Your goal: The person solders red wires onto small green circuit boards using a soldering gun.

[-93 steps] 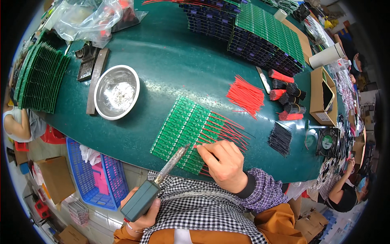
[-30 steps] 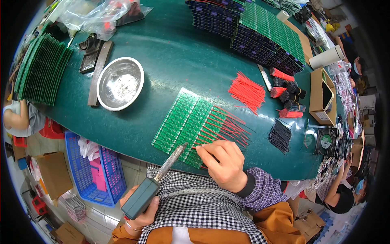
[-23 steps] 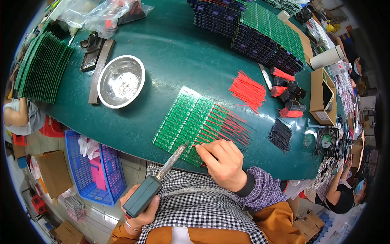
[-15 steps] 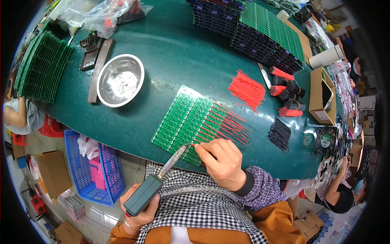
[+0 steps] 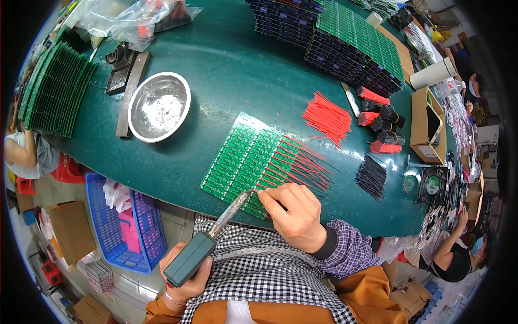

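My left hand (image 5: 186, 275) is closed round the dark green handle of a soldering iron (image 5: 190, 259). Its metal barrel slants up to the right, and the tip meets the lower part of a green circuit board panel (image 5: 229, 156). Beside that tip, my right hand (image 5: 294, 213) pinches a red wire (image 5: 260, 190) against the panel; most of this wire is hidden by the fingers. Several other red wires (image 5: 302, 162) run from the panel's right part out over the table. Loose red wires (image 5: 327, 119) lie in a pile beyond my right hand, and black wires (image 5: 370, 177) lie to its right.
A metal bowl (image 5: 183, 116) stands left of the panel, next to a dark bar (image 5: 129, 102). Stacked boards rise at the far right (image 5: 356, 43) and left (image 5: 56, 89). Tied wire bundles (image 5: 386, 121) and a cardboard box (image 5: 426, 129) sit at right. A blue basket (image 5: 154, 232) is below the table edge.
Both hands, the soldering iron and the panel keep nearly the same places. At the right edge, another person's arm has shifted slightly.
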Demonstrator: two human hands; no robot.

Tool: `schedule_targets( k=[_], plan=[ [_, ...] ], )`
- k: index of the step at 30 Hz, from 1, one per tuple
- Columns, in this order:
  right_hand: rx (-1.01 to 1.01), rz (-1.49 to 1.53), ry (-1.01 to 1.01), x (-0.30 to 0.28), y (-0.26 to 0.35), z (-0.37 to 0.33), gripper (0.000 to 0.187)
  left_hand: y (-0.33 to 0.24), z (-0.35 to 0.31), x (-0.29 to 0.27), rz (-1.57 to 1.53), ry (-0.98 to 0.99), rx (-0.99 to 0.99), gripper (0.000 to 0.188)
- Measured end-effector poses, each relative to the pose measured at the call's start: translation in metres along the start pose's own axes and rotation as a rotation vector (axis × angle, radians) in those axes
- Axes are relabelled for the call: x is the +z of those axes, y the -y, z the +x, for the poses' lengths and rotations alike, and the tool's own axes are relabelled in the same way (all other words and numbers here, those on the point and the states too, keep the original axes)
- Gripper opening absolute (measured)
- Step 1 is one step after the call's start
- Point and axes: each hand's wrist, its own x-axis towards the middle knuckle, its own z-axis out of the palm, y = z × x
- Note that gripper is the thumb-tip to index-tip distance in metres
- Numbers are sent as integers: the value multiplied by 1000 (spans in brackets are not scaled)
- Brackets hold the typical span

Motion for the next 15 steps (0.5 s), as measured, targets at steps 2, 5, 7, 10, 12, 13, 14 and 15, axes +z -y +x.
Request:
schedule_targets(
  k=[2, 5, 7, 10, 12, 13, 14, 15],
  plan=[
    [3, 4, 4, 0, 0, 0, 27, 4, -5, -2, 10, -13, -13, 25],
    [11, 11, 3, -2, 1, 1, 28, 10, -10, -5, 89, 8, 39, 26],
    [9, 8, 1, -1, 1, 1, 28, 8, -10, -4, 79, -2, 23, 27],
    [14, 6, 2, 0, 1, -1, 28, 8, -12, -5, 88, -6, 23, 28],
    [19, 10, 4, 1, 2, 0, 28, 10, -14, -5, 108, -1, 40, 28],
    [21, 20, -14, 1, 2, 0, 27, 11, -16, -5, 93, 2, 14, 28],
    [23, 31, -32, 1, 2, 1, 26, 12, -18, -5, 78, 5, -11, 29],
    [21, 32, -32, 1, 3, 0, 26, 11, -17, -5, 78, 3, -11, 29]
  ],
)
